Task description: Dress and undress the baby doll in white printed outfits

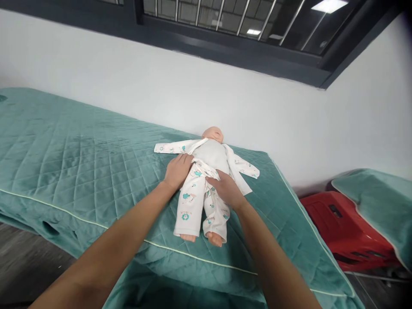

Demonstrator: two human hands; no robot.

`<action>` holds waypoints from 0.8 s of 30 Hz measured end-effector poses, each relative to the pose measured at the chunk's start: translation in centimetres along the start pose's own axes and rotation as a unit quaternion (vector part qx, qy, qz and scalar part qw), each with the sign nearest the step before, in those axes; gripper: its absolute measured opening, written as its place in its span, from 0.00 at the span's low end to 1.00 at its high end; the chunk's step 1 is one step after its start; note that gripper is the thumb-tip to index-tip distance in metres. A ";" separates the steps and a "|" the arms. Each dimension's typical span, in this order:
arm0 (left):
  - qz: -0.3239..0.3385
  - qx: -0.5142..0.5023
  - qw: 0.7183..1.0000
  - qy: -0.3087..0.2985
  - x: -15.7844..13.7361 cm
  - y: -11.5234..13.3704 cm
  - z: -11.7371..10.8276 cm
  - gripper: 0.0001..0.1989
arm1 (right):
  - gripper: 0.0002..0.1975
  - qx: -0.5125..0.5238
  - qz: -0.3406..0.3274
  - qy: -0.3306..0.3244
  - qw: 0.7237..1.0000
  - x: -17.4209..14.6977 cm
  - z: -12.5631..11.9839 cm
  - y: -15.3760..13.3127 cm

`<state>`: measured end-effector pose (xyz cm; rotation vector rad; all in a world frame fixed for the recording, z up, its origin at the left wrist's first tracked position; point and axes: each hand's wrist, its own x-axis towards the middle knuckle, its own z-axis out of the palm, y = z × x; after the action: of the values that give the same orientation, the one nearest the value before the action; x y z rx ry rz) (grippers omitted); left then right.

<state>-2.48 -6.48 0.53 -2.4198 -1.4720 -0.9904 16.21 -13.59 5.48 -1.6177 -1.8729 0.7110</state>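
Observation:
A baby doll (213, 134) lies on its back, head toward the wall and feet toward me. White printed baby pants (188, 206) cover its legs, with the bare feet sticking out of the cuffs. Its matching shirt (246, 166) is spread open, sleeves out to both sides, leaving the pale cloth torso bare. My left hand (179, 171) is closed on the pants at the waistband's left side, its fingertips partly hidden. At the other hip, my right hand (228, 189) grips the pants, thumb across the bunched front and other fingers mostly out of sight.
The doll rests near the corner of a bed with a green quilted cover (80, 150). Behind it rises a white wall (144, 86) under a dark-framed barred window (225, 25). To the right stand a red plastic bed panel (344, 223) and another green cover (380, 201).

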 end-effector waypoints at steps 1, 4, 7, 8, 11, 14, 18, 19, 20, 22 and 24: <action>0.002 0.009 1.000 0.006 -0.1 -0.1 0.1 0.11 | 0.13 -0.002 0.008 0.013 1.000 0.1 0.2 0.0; -0.004 0.025 0.999 0.020 -0.5 -0.1 0.3 0.12 | 0.10 -0.025 0.031 0.046 0.998 0.0 0.7 -0.1; -0.015 0.021 0.999 0.021 -0.8 0.0 0.3 0.12 | 0.09 -0.048 0.033 0.051 0.997 -0.3 0.8 -0.3; -0.019 0.016 1.000 0.019 -0.9 0.1 0.3 0.12 | 0.10 -0.048 0.030 0.041 0.998 -0.4 0.6 -0.5; -0.026 0.005 0.999 0.019 -1.0 0.2 0.4 0.11 | 0.17 -0.019 0.002 -0.053 0.998 0.0 -0.7 -1.3; -0.028 0.004 0.999 0.028 -1.1 0.3 0.6 0.10 | 0.20 -0.007 -0.045 -0.189 0.981 1.2 -2.3 -2.5; -0.034 -0.017 0.998 0.044 -1.2 0.1 0.9 0.09 | 0.08 -0.068 -0.110 -0.219 0.967 3.3 -3.6 -3.0; -0.034 -0.025 0.998 0.050 -1.2 0.0 1.0 0.09 | 0.07 -0.063 -0.128 -0.214 0.966 3.7 -3.6 -2.7; -0.033 -0.034 0.997 0.054 -1.2 0.0 1.1 0.09 | 0.06 -0.046 -0.141 -0.209 0.967 4.0 -3.5 -2.4; -0.034 -0.051 0.997 0.055 -1.2 -0.2 1.3 0.09 | 0.07 0.001 -0.148 -0.197 0.969 4.3 -3.1 -1.6; -0.042 -0.067 0.996 0.050 -1.1 -0.3 1.5 0.09 | 0.09 0.033 -0.136 -0.180 0.974 4.3 -2.7 -0.8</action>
<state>-2.35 -6.53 -1.39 -2.3742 -1.5301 -1.2457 17.04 -9.35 8.21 -1.2152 -2.2430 0.9809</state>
